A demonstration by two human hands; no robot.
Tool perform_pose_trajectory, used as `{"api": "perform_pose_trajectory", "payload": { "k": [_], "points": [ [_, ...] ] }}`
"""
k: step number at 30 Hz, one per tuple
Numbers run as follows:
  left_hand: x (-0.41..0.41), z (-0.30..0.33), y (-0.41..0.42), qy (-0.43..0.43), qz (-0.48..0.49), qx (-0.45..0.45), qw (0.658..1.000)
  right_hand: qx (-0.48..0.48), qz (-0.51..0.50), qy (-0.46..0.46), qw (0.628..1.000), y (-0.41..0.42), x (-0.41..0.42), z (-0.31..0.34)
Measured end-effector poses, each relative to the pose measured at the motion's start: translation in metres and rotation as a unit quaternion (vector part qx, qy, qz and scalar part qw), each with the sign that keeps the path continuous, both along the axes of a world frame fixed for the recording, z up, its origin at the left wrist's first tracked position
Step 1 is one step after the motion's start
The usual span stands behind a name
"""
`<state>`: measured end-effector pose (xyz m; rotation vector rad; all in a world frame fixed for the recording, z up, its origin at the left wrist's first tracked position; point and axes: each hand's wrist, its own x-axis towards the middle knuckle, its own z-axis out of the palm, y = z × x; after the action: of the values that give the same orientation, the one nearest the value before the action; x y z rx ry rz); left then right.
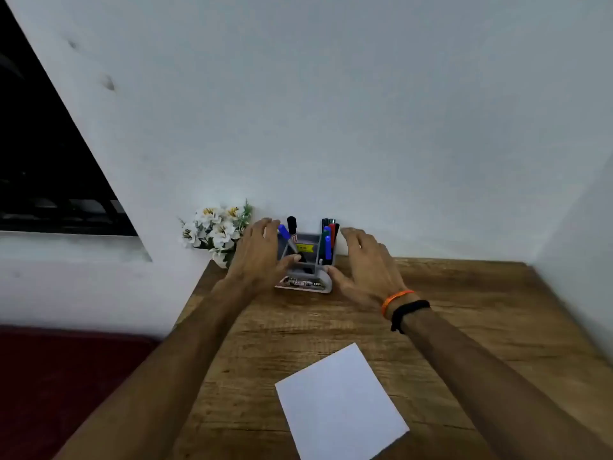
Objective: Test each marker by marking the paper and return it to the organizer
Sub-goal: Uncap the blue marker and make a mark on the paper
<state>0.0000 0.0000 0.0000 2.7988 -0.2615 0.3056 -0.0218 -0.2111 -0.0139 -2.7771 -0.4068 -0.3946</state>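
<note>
One grey organizer (pixel 306 260) stands at the far edge of the wooden table (pixel 464 327), against the white wall (pixel 331 94), and both hands flank it. The left hand (pixel 257 257) lies against its left side with straight fingers reaching up along the wall of the organizer and the thumb bent in over its front rim; the right hand (pixel 363 263) sits just beside its right side, fingers spread and relaxed, the thumb touching the lower right corner. Neither hand pinches a marker. In the left compartment two markers lean: one blue marker (pixel 286 236) and one black-capped marker (pixel 292 225). The right compartment holds a tight cluster of markers (pixel 329 239), blue, green, red and dark caps among them; their exact number cannot be told. A yellow label (pixel 304 248) sits inside the organizer and a printed strip (pixel 303 283) runs along its front base, the writing on both too blurred to read. One blank white sheet of paper (pixel 341 403) lies near the table's front edge, well apart from the organizer. One bunch of white artificial flowers (pixel 215 230) stands left of the left hand. The right wrist carries two bands, one orange band (pixel 396 301) and one black band (pixel 409 313).
</note>
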Motion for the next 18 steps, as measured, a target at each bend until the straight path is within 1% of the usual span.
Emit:
{"api": "perform_pose_trajectory", "payload": {
  "k": [3, 7, 10, 12, 15, 18],
  "points": [
    [0.015, -0.022, -0.001, -0.015, 0.011, -0.044, 0.999, 0.049, -0.008, -0.035, 0.998, 0.004, 0.009, -0.027],
    [0.035, -0.043, -0.007, -0.041, 0.043, -0.105, 0.993, 0.063, -0.015, -0.064, 0.996, 0.011, 0.015, -0.053],
    [0.04, -0.047, -0.013, -0.058, 0.066, -0.213, 0.973, 0.055, -0.014, -0.078, 0.995, 0.014, 0.016, -0.062],
    [0.041, -0.047, -0.016, -0.084, 0.091, -0.266, 0.956, 0.046, -0.015, -0.085, 0.995, 0.016, 0.014, -0.068],
    [0.039, -0.042, -0.016, -0.118, 0.116, -0.298, 0.94, 0.05, -0.018, -0.085, 0.995, 0.017, 0.006, -0.07],
    [0.024, -0.03, -0.014, -0.153, 0.098, -0.318, 0.93, 0.049, -0.019, -0.105, 0.993, 0.018, -0.008, -0.07]
  ]
}}
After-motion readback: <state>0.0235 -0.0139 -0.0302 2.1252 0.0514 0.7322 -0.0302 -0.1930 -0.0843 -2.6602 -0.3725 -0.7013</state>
